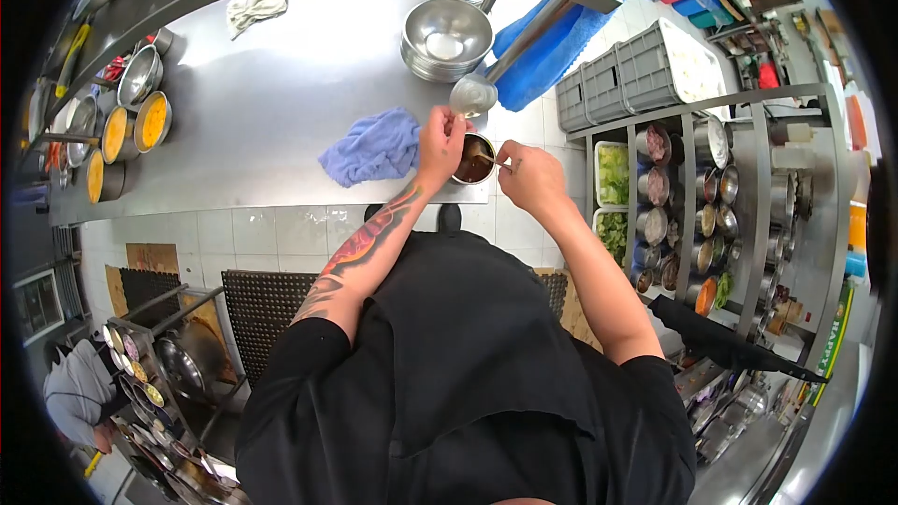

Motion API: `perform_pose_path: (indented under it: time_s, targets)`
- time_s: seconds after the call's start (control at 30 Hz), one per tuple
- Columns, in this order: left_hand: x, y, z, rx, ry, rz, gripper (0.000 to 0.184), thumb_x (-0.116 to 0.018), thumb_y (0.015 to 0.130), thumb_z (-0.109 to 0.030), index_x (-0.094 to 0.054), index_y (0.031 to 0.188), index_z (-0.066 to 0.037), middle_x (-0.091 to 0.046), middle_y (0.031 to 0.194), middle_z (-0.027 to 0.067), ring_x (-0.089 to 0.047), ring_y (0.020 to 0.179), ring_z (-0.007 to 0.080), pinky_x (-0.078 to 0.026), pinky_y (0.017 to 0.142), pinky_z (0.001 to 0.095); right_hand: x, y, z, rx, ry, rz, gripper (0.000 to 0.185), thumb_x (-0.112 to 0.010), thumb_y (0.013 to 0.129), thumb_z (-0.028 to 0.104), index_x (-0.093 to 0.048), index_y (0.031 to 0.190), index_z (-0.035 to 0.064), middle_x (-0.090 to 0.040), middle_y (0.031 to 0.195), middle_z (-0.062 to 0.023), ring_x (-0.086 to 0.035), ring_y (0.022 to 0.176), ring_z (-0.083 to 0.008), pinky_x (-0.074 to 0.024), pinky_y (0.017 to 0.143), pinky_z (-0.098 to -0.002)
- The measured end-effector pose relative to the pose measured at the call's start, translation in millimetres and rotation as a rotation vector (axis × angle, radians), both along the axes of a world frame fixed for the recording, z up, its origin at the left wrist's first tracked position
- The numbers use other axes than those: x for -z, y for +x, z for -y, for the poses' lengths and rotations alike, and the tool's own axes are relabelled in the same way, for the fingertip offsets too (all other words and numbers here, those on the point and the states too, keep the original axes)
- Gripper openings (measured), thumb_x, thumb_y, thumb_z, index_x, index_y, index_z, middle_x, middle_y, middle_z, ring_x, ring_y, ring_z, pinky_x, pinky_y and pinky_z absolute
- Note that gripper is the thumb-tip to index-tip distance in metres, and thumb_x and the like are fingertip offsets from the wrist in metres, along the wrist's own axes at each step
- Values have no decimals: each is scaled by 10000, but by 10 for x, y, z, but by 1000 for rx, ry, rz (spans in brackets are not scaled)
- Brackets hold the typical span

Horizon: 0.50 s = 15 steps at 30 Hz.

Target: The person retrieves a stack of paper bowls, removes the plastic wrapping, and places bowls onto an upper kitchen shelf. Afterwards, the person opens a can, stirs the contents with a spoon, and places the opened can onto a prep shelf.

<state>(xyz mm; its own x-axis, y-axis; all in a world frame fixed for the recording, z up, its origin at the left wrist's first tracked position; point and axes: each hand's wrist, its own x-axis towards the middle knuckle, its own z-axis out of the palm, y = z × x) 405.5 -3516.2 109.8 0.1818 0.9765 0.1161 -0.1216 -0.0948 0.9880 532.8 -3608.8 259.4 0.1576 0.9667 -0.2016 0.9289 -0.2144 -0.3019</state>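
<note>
My left hand (pixel 441 143) is closed at the left rim of a round metal pot (pixel 456 174). Its fingertips are at the lower edge of a small, see-through cup (pixel 474 94), which appears tilted and gripped there. Dark brown sauce (pixel 474 168) lies in the pot, near the table's right end. My right hand (pixel 531 175), right of the pot, pinches the handle of a spoon (pixel 487 159) whose head is in the sauce. A crumpled blue cloth (pixel 371 147) lies left of my left hand. Beyond the cup stand stacked steel bowls (pixel 447 36).
The steel table (pixel 281 122) holds a white cloth (pixel 255 8) and several pots of orange food (pixel 152 122) at far left. A metal post with a blue towel (pixel 543 56) rises at right. Beyond are a grey crate (pixel 617 75) and a rack of ingredient containers (pixel 692 187).
</note>
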Motion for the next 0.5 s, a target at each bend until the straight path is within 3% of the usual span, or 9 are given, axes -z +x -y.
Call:
perform_pose_path:
  time_s: [0.2, 0.5]
  targets:
    - [30, 14, 3, 2, -16, 44, 164, -586, 1036, -125, -549, 1050, 34, -733, 867, 124, -722, 795, 157, -561, 712, 295, 5, -80, 251, 82, 9, -43, 160, -674, 873, 160, -666, 1015, 85, -719, 792, -155, -691, 797, -393, -519, 713, -509]
    - [8, 26, 11, 30, -36, 105, 151, -574, 1047, -114, -544, 1066, 33, -730, 869, 108, -719, 788, 144, -553, 713, 276, 224, -289, 419, 107, 113, 6, 129, -604, 866, 47, -549, 977, 11, -684, 725, -229, -678, 685, -450, -519, 637, -559]
